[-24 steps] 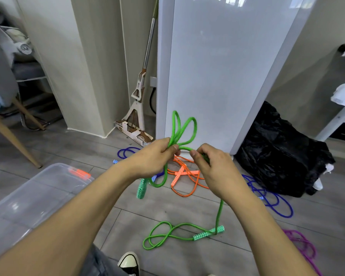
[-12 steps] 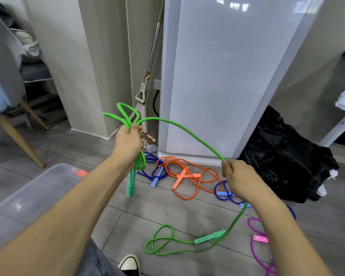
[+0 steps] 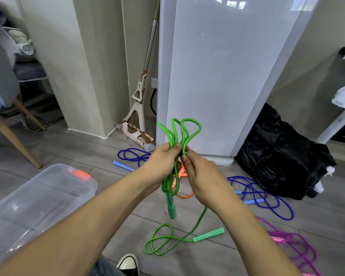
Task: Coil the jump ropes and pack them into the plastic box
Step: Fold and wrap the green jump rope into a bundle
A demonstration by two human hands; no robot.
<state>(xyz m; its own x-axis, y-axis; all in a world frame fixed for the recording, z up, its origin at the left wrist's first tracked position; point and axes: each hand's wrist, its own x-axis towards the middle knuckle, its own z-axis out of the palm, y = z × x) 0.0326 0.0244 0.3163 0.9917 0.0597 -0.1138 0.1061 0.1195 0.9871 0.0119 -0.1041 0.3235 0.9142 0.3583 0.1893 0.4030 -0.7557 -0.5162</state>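
a bundle of loops of the green jump rope [image 3: 177, 134] is clenched in the left hand [image 3: 160, 163], rising above it. a strand is pinched by the right hand [image 3: 203, 180]. the rest trails to the floor beside the plastic box [image 3: 38, 198].

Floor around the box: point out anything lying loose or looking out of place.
Jump ropes sprawl uncoiled on the floor: a blue rope by the mop, another blue rope beside the black bag, a pink rope at right, an orange rope behind the hands. The plastic box looks empty.
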